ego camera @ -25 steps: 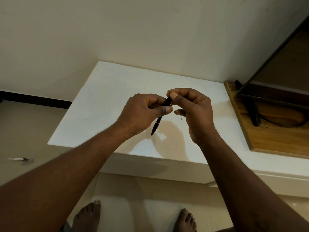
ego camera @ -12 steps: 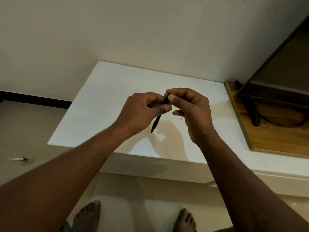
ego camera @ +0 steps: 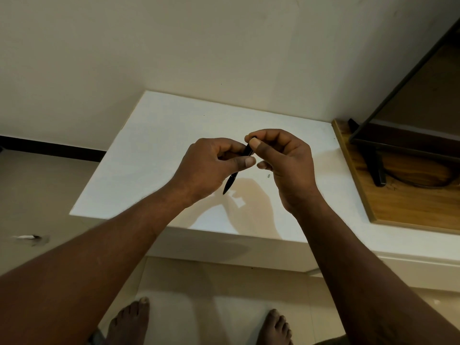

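Broadly, a pale wall [ego camera: 199,46] fills the upper half of the frame. Below it a white table [ego camera: 154,150] runs from the centre out to the right edge. Beige floor [ego camera: 37,190] takes up the left side and the bottom. At the right, a wooden board [ego camera: 398,205] lies on the table, and a dark stand [ego camera: 376,168] rests on the board under a slanted dark panel.

Two bare forearms rise from the lower corners and meet in the middle of the frame. The left hand [ego camera: 211,165] has its fingers curled around the middle of a black pen [ego camera: 230,183], with the thumb laid across the front. The right hand [ego camera: 286,165] is just beside it. Its thumb and forefinger pinch the pen's upper end, and its other fingers are loosely bent behind.

The pen is held in the air above the table at the centre of the frame. It is tilted, with its pointed tip down and to the left, and the hands cast a shadow on the white top beneath it. The part under the right fingers is probably a cap or a button, but it is too hidden to tell.

Two bare feet [ego camera: 129,322] stand at the bottom edge. A tiny speck [ego camera: 268,175] lies on the table near the right hand, and a small pale scrap [ego camera: 27,237] lies on the floor at the left.
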### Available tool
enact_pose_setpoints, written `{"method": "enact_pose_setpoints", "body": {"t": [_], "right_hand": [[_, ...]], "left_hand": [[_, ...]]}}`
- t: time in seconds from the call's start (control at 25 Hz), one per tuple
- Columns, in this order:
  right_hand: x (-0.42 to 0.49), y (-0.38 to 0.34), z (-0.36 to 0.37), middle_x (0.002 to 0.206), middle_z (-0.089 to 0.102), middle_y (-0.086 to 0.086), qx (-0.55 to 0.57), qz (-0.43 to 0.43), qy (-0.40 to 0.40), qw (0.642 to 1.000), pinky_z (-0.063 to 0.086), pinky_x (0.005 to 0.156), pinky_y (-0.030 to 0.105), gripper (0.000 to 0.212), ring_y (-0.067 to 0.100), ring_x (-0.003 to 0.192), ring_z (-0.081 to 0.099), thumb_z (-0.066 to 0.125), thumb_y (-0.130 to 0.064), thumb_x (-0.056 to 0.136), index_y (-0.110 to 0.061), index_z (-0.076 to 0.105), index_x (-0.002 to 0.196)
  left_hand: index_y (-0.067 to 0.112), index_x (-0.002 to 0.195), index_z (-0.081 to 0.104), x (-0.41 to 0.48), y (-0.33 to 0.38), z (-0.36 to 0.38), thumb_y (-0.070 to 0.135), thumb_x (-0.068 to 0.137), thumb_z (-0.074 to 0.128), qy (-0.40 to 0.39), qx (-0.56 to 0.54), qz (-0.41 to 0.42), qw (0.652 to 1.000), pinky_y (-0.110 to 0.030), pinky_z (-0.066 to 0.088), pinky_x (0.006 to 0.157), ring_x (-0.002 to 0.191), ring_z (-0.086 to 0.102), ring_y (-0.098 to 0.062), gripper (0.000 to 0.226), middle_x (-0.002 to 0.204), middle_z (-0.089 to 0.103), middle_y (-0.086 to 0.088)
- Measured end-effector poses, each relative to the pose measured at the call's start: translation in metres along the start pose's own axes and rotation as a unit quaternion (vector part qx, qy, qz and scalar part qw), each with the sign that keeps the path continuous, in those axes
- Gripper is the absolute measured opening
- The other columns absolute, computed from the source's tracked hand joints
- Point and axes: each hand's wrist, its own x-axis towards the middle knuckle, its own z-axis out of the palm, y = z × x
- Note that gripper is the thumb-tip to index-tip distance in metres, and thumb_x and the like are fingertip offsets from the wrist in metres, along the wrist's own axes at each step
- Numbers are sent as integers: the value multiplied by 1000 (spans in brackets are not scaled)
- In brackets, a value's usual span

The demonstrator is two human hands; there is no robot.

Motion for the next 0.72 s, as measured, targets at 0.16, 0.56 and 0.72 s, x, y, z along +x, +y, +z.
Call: {"method": "enact_pose_setpoints", "body": {"t": [0.16, 0.56, 0.72], "right_hand": [[0, -3, -1, 106, 83, 6, 25, -3, 22, 999, 52, 70, 26, 11, 24, 104, 76, 74, -24, 93, -22, 78, 103], [-1, -5, 0, 106, 83, 6, 24, -53, 15, 998, 53, 69, 23, 18, 23, 104, 77, 76, -16, 93, -23, 75, 109], [-1, -2, -1, 108, 83, 4, 19, -68, 0, 997, 54, 70, 22, 24, 22, 104, 77, 75, -6, 93, -21, 74, 113]], "left_hand": [[30, 110, 80, 0, 0, -1, 34, 89, 79, -10, -1, -18, 1000, -12, 46, 79, 92, 73, 3, 22, 95, 80, 17], [28, 111, 79, 0, 0, -2, 27, 91, 78, -18, -34, -28, 999, -27, 54, 90, 97, 74, -1, 20, 97, 81, 13], [27, 109, 79, 1, -1, -1, 26, 91, 78, -16, -40, -31, 999, -26, 53, 84, 95, 74, -1, 18, 97, 81, 13]]}}
